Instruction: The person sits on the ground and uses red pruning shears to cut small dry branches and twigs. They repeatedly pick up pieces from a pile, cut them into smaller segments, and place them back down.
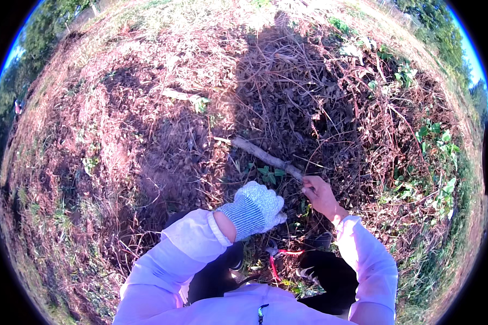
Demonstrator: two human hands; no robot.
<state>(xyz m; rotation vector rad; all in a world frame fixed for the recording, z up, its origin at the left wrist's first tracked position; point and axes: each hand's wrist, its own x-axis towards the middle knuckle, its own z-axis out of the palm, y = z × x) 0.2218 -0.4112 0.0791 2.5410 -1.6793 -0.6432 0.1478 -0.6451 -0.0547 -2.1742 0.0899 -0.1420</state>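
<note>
My right hand (319, 196), bare, grips the near end of a thick grey-brown stick (264, 155). From my fingers the stick slants up and to the left across the dry litter. My left hand (257, 209) wears a grey knit work glove with a ribbed cuff. Its fingers curl downward, and the palm side is hidden, so I cannot tell whether anything is in it. Low between my legs lies a pair of red-handled pruning shears (274, 256) on the ground. A small green leafy plant (270, 174) grows just below the stick.
Dry vines and dead leaves (293, 93) cover the ground ahead, partly under my shadow. A pale cut piece of wood (181, 95) lies farther off to the left. Green leafy vines (439, 138) tangle on the right. Trees (435, 28) line the far edge.
</note>
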